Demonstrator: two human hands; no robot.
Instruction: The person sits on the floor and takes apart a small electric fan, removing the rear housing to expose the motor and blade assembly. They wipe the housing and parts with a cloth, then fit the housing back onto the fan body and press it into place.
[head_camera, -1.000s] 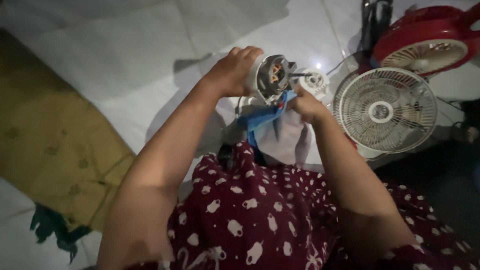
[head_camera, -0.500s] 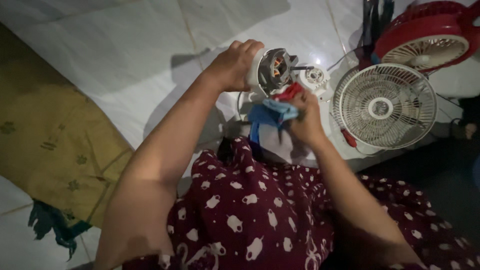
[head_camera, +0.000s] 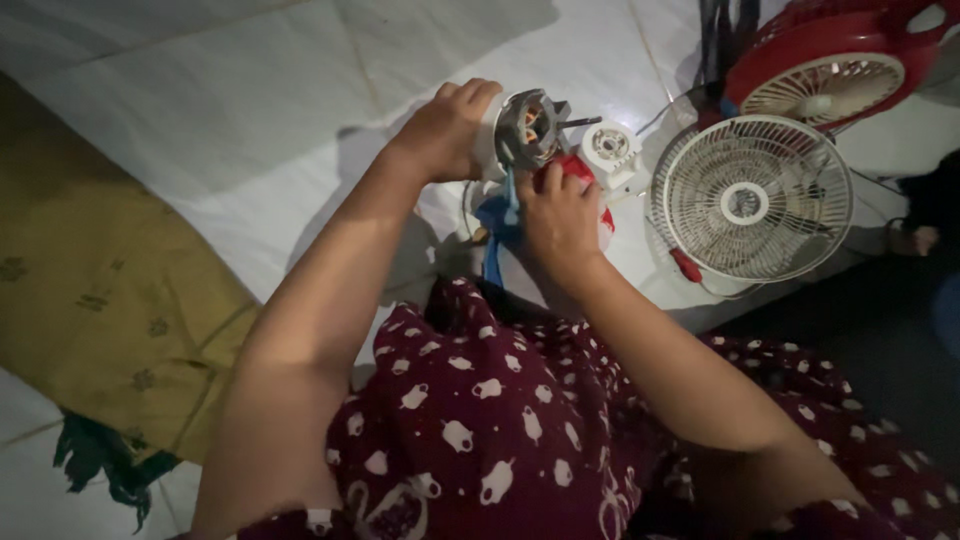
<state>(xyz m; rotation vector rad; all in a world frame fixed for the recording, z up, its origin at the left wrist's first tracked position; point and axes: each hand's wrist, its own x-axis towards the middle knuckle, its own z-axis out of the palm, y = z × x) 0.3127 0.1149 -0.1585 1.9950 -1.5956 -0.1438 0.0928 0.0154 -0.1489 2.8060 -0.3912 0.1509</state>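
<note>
While hands grip motor, fans stand beside.

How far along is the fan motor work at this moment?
Done: the motor is out of its fan, windings and shaft bare, and a white grille lies apart on the floor. In hand: the left hand grips the motor, while the right hand holds a blue cloth just below it. Left: motor and grille remain unassembled.
</note>
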